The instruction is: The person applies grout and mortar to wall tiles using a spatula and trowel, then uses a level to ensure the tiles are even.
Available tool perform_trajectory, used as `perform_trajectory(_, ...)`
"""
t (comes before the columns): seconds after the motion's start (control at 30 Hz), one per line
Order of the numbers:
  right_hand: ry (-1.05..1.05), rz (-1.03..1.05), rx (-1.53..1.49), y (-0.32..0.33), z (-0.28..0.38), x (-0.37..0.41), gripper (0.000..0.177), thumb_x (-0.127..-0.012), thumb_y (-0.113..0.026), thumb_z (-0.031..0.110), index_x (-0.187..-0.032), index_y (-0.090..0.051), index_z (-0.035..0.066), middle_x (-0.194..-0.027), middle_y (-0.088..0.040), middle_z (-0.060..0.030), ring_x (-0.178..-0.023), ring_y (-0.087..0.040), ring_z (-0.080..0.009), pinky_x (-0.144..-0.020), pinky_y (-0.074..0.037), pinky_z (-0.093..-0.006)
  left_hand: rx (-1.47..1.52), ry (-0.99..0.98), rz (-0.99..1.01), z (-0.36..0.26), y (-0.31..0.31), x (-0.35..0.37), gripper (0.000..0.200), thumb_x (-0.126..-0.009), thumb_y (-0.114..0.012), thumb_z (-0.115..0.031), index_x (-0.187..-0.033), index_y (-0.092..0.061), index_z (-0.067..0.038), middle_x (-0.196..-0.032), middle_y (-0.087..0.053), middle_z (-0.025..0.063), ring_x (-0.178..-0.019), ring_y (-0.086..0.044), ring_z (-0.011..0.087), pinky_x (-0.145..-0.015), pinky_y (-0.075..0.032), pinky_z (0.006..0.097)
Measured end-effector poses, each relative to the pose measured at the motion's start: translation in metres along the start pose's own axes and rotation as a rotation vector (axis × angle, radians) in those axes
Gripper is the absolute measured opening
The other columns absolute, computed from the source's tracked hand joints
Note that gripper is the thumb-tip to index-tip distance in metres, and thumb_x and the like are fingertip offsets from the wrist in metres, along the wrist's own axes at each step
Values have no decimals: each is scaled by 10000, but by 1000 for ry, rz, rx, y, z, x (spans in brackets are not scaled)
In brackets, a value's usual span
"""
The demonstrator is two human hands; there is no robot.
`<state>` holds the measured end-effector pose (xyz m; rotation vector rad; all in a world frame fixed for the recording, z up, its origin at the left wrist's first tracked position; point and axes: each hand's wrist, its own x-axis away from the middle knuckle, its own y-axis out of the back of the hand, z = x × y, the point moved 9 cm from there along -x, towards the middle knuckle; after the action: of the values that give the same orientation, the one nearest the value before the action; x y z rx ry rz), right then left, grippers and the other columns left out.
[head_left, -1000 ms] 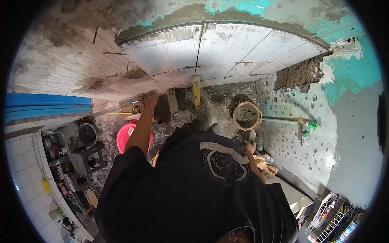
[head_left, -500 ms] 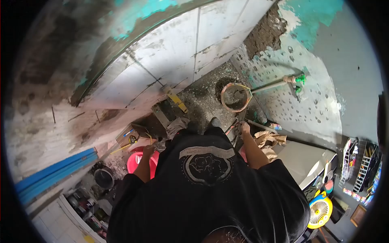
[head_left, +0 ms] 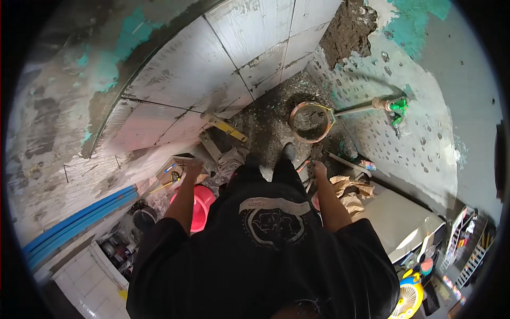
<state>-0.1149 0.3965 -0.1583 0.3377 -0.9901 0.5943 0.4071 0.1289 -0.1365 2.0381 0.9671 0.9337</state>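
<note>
My left hand (head_left: 194,168) is held out beside a small open box (head_left: 178,164) with a blue pen or marker and a tape measure, above and forward of a pink basin (head_left: 200,204). Its fingers are too small and indistinct to read. At my right side, my right hand (head_left: 320,169) looks closed. Whatever it holds, if anything, is hidden. Just left of it is an orange-handled tool (head_left: 303,166). Crumpled brown paper (head_left: 350,187) lies to its right. Ahead of my feet a round bucket (head_left: 311,123) with grey material inside stands on the rough floor.
A yellow level (head_left: 227,127) leans near the white-tiled wall (head_left: 234,58). A green tap (head_left: 398,108) juts from the pitted right wall. Blue lengths (head_left: 79,223) lie at left, near a dark bucket (head_left: 144,218). A yellow fan (head_left: 409,297) stands at lower right.
My left hand has moved forward, away from the pink basin toward the box. My right hand has stayed in nearly the same place. The view has shifted slightly.
</note>
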Motion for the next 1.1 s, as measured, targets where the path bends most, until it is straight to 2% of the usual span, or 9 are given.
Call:
perform_trajectory(0.1, 21, 65, 44, 12, 3, -13, 144, -799, -523, 149, -850, -562, 20, -680, -570, -71, -533, -545, -168, -496, -448, -286, 64, -55, -159, -58, 12, -54, 209, -794, -577, -206, -926, -605, -45, -875, -615, 103, -794, -571, 196, -693, -446, 320)
perform_trajectory(0.17, 50, 85, 134, 20, 9, -16, 140, -790, -537, 150, -828, -566, 18, -678, -579, -72, -527, -543, -156, -489, -445, -279, 647, 423, -100, -147, 38, -73, 196, -811, -567, -135, -971, -589, -24, -841, -598, 68, -741, -539, 137, -668, -431, 259)
perform_trajectory(0.37, -3, 196, 341, 16, 7, -55, 187, -778, -548, 156, -893, -560, 10, -713, -595, -86, -534, -537, -154, -491, -423, -291, 889, 319, -88, -214, 8, -127, 234, -810, -583, -145, -987, -561, 8, -795, -568, 30, -675, -503, 98, -619, -414, 237)
perform_trajectory(0.47, -147, 282, 645, -43, 31, -35, 365, -769, -552, 190, -1068, -546, -19, -849, -600, -130, -714, -574, -220, -641, -446, -369, 707, 346, -82, -215, -17, -107, 217, -812, -583, -166, -963, -568, -10, -769, -557, 24, -656, -490, 98, -595, -408, 247)
perform_trajectory(0.53, 206, 380, 619, -100, 24, -74, 394, -779, -559, 197, -1111, -510, -9, -802, -581, -109, -681, -558, -198, -580, -432, -343, 439, 429, 84, -194, -58, -77, 186, -807, -566, -159, -925, -570, -15, -761, -557, 29, -656, -497, 107, -604, -416, 251)
perform_trajectory(0.8, -171, 561, 235, -213, 48, -54, 454, -823, -540, 178, -1206, -387, -10, -718, -519, -57, -588, -509, -166, -492, -400, -292, 1130, 563, 394, -272, -231, 26, 160, -781, -509, -123, -884, -589, -31, -746, -553, 37, -664, -518, 111, -596, -448, 261)
perform_trajectory(0.87, -209, 449, 238, -182, 25, -69, 432, -823, -540, 178, -1186, -398, -8, -704, -512, -63, -564, -503, -165, -470, -397, -304, 1225, 898, 576, -291, -275, 65, 250, -834, -505, -277, -811, -574, -38, -692, -525, 18, -633, -503, 107, -567, -436, 277)
perform_trajectory(0.97, -223, 220, 330, -117, 12, -86, 439, -812, -547, 147, -1208, -412, 16, -671, -529, -73, -486, -491, -161, -368, -349, -290, 1488, 895, 891, -335, -296, 102, 412, -844, -491, -445, -689, -524, -64, -618, -477, 8, -576, -480, 120, -520, -399, 303)
perform_trajectory(1.1, -156, 129, 470, -41, -5, -130, 334, -817, -539, 186, -1111, -492, 36, -579, -490, -67, -477, -489, -161, -378, -363, -301, 913, 311, 867, -367, -228, 94, 491, -844, -479, -517, -599, -459, -92, -562, -432, 6, -513, -407, 143, -491, -345, 317)
